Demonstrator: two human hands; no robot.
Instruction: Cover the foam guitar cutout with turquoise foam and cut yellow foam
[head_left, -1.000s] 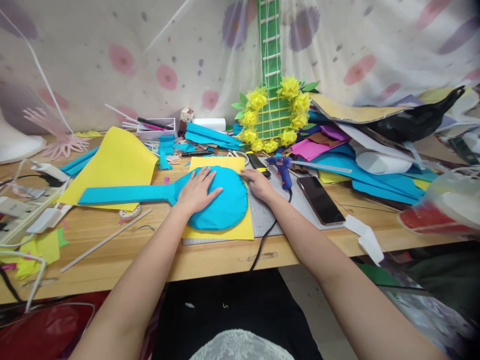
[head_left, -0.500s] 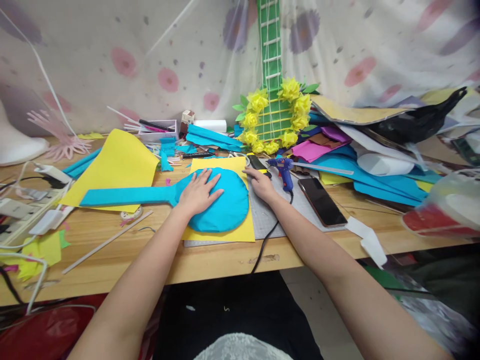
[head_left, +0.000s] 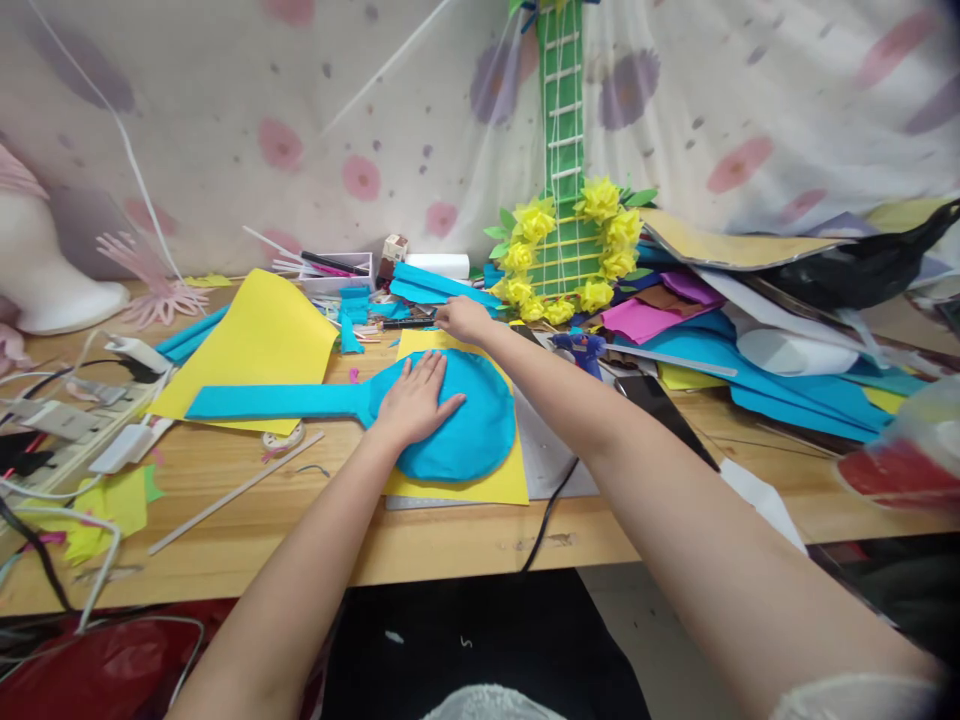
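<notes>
A blue paper-covered guitar shape (head_left: 480, 430), with a round body and a long flat neck, lies on a yellow sheet (head_left: 514, 490). On its body my left hand (head_left: 416, 400) rests flat, fingers stretched out. My right hand (head_left: 463, 318) reaches across to the back of the table, its fingers closed at the right end of a black pen (head_left: 409, 323). The pen still lies among blue paper scraps (head_left: 352, 315); the fingertips are partly hidden. A second yellow sheet (head_left: 255, 330) lies curled under the guitar's neck.
Behind stands a green guitar (head_left: 562, 130) ringed with yellow flowers. A blue glue gun (head_left: 581, 350) and a phone (head_left: 667, 415) lie partly behind my right forearm. Paper piles (head_left: 750, 370) and a plastic tub (head_left: 900, 460) fill the right; a power strip (head_left: 82, 450) is left.
My right hand has moved from beside the yellow sheet, forward and left, to the black pen. The left hand stays on the blue guitar shape. The view has shifted slightly.
</notes>
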